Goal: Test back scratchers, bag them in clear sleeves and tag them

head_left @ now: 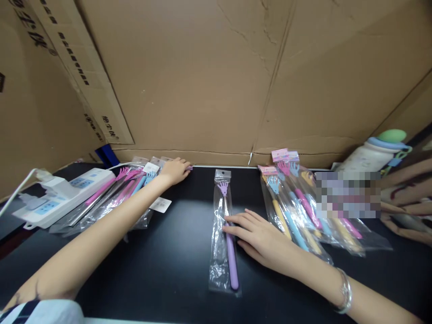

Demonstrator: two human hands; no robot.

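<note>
A purple back scratcher [231,258] in a clear plastic sleeve lies upright in view on the black tabletop, its hand-shaped head pointing away from me. My right hand [258,236] rests on its shaft and sleeve with fingers stretched out. At the far edge of the table, my left hand [175,172] has its fingers curled down beside the left pile. A sliver of something pinkish shows at its fingertips; the rest is hidden. Under and beside my left forearm lie several bagged back scratchers [116,191], pink and blue, with white tags.
Several more bagged back scratchers [299,218] fan out on the right. A white power strip [67,198] with plugs sits at the left. Cardboard walls [202,90] rise behind the table [162,265]. A white bottle [367,155] stands at the right, near other fingers.
</note>
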